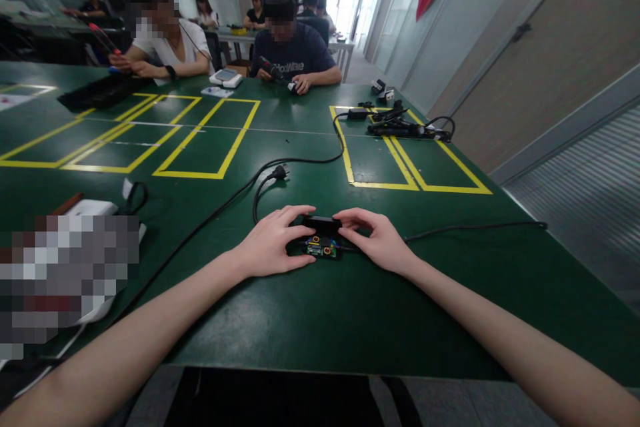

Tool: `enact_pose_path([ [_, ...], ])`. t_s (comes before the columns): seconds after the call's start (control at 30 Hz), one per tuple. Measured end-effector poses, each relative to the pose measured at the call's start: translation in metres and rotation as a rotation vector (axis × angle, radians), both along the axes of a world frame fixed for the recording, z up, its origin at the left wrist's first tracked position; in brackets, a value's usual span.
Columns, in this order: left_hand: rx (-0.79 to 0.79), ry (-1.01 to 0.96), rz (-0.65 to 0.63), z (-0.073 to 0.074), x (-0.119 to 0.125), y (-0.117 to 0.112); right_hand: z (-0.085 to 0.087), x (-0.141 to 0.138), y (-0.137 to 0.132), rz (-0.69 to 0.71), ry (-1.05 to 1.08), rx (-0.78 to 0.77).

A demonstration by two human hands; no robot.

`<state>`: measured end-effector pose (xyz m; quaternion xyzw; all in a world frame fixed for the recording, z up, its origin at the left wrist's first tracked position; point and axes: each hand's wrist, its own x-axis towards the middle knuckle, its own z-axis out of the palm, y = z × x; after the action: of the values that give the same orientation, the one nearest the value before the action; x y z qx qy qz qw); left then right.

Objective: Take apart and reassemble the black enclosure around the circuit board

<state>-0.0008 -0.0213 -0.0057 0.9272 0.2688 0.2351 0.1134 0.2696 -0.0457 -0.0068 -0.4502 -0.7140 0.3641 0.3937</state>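
Observation:
A small black power adapter [321, 237] lies on the green table [320, 320] with its case open, so a circuit board with orange parts shows. My left hand [273, 243] grips its left end, fingers curled over the top. My right hand [377, 240] pinches its right end. A black cable [475, 228] runs off to the right from the adapter.
A black power cord with a plug [278, 173] loops just beyond my hands. Yellow tape rectangles [205, 140] mark the table. More adapters and cables [400, 125] lie at the far right. Two people sit working at the far side. A white device [90, 208] lies at my left.

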Motion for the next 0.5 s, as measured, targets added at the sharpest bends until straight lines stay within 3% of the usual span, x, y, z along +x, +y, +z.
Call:
enact_pose_path([
  [0.2,0.004,-0.001,-0.007,-0.0013,-0.0012,0.0011,0.0006,0.0001,-0.0008,-0.052,0.084,-0.075],
  [0.37,0.017,0.001,-0.009,-0.0012,-0.0011,0.0004,0.0006,0.0022,-0.0012,-0.021,0.116,-0.175],
  [0.5,0.026,-0.001,-0.013,-0.0005,-0.0011,0.0002,0.0001,0.0031,-0.0012,-0.003,0.105,-0.170],
])
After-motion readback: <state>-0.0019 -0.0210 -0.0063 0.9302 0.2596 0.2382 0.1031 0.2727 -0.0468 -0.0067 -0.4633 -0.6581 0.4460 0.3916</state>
